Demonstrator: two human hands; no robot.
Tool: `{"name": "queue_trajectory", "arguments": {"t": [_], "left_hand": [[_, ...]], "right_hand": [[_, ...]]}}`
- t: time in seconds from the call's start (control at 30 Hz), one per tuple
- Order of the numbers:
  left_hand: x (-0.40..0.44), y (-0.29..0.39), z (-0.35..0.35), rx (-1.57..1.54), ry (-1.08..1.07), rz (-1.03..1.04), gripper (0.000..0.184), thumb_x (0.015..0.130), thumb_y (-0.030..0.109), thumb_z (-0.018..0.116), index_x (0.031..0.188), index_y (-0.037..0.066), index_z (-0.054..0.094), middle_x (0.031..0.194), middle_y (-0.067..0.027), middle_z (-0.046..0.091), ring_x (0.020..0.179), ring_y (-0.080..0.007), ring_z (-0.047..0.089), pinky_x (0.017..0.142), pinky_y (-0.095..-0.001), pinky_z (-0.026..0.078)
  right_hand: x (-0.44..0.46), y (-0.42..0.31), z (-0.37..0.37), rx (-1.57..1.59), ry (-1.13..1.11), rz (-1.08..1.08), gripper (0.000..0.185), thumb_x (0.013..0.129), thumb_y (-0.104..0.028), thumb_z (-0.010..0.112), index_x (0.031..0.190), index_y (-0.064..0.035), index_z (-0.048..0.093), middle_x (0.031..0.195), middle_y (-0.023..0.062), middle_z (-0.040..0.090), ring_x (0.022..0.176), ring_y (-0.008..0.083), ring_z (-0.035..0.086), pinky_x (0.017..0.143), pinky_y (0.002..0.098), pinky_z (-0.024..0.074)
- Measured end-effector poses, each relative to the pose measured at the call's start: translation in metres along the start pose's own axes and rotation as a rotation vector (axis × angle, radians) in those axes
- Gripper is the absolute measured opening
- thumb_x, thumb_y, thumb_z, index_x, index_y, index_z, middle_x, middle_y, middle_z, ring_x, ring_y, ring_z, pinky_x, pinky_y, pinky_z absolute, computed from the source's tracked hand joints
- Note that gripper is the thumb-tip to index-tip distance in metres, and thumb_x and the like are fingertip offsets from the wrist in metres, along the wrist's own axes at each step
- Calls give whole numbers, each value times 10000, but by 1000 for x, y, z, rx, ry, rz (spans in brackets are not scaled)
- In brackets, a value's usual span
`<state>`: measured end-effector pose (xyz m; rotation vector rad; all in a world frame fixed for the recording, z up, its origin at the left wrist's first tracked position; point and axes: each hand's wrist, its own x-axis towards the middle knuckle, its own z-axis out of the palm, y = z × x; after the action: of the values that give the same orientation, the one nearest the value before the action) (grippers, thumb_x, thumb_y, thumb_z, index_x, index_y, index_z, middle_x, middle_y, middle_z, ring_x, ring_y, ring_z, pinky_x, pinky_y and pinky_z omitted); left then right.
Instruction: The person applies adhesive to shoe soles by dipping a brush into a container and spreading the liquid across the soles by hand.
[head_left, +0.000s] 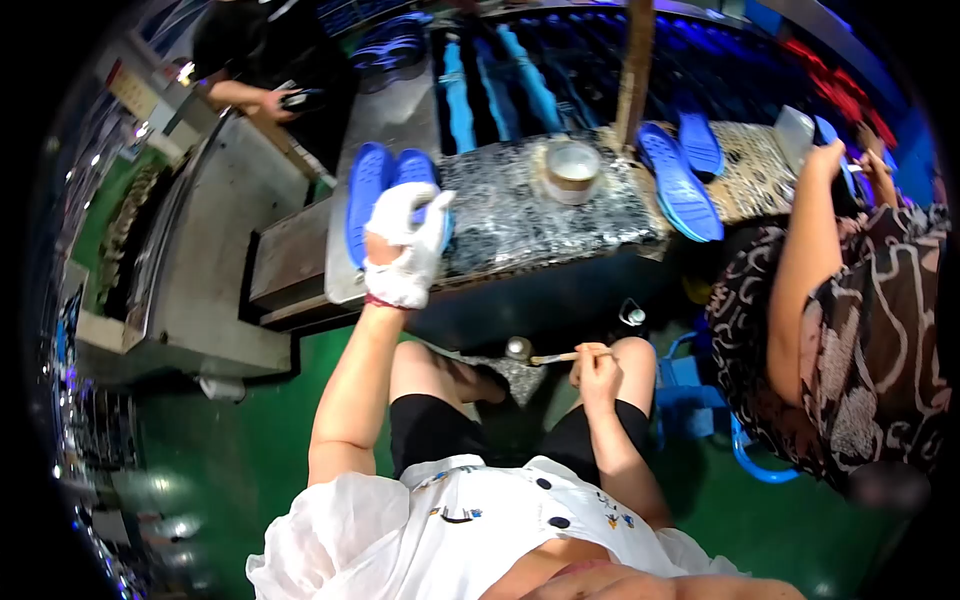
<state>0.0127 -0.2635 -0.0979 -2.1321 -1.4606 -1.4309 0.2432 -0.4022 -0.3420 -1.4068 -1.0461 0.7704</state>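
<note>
My left hand (408, 240), in a white glove with some fingertips bare, is closed over the right one of two blue shoe soles. That sole (415, 168) is partly hidden under the glove. Beside it, its mate (368, 195) lies flat on the metal plate at the bench's left end. Near my right knee, my right hand (597, 375) grips a brush (556, 357) by its wooden handle, bristles pointing left. The brush tip is close to a small round container (518, 348) between my knees.
A metal tin (572, 172) stands on the plastic-covered bench (500, 215). Two more blue soles (680, 190) lie farther right, past a wooden post (635, 75). Behind the bench runs a conveyor (540, 85). A co-worker in patterned clothes (865, 330) sits at right; another person (280, 70) stands back left.
</note>
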Motion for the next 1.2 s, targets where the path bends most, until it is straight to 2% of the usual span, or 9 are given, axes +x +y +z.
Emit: {"name": "queue_trajectory", "arguments": {"t": [0.17,0.3,0.43,0.57,0.63,0.7,0.93,1.07,1.2], "left_hand": [[-15,-111,-58,151,-222,-817,320,803,330,649,889,22,650,812,-162,632,768,-284,619,719,-382,468],[4,-121,-68,291,-523,-679,436,808,422,606,893,-1,669,724,-163,641,582,-218,624,610,-360,481],[11,-152,-51,414,-600,-638,455,815,418,538,830,-20,662,852,-236,628,854,-367,617,762,-418,469],[11,-155,-55,369,-570,-667,423,815,376,537,943,-12,645,974,-242,619,922,-344,617,813,-389,471],[19,-137,-72,317,-564,-694,381,829,339,540,954,-8,635,973,-230,627,885,-359,623,775,-441,490],[23,-133,-80,-64,-630,-1173,330,843,313,538,929,8,631,921,-195,634,839,-351,618,698,-486,510],[-3,-125,-97,-193,-604,-1041,400,812,373,652,704,2,552,541,-109,519,435,-196,510,360,-361,377],[-16,-142,-69,55,-498,-786,396,818,382,586,753,-9,597,665,-164,632,518,-254,617,469,-387,487],[-9,-132,-78,47,-558,-997,357,818,322,590,858,-32,592,748,-194,650,633,-281,655,564,-431,535]], "right_hand": [[-1,-16,-5,-228,3,37,187,863,-191,589,784,-37,659,657,96,632,596,201,619,556,312,469],[-3,-12,-2,-243,-14,-61,218,882,-222,569,792,-45,659,649,111,624,610,239,619,575,339,470],[-4,-11,-3,-154,-85,24,243,898,-195,550,799,11,630,750,128,654,683,196,625,642,316,484],[-3,-20,-3,-153,-132,6,229,910,-172,539,827,27,615,739,107,645,687,156,608,639,288,484],[-6,-28,-4,-174,-120,73,231,909,-178,543,830,26,615,734,104,643,682,152,608,621,279,482],[-4,-24,-8,-224,-148,72,235,911,-184,543,829,24,615,725,96,638,672,143,604,607,268,478],[0,6,-13,-275,-151,8,268,916,-219,537,861,32,614,775,110,638,708,175,598,648,295,480],[3,20,-13,-232,-169,-40,275,925,-229,528,865,29,602,811,108,640,712,180,596,660,291,481],[3,5,-10,-285,-220,-33,286,929,-234,521,863,35,595,774,90,620,664,146,556,606,278,455]]}}
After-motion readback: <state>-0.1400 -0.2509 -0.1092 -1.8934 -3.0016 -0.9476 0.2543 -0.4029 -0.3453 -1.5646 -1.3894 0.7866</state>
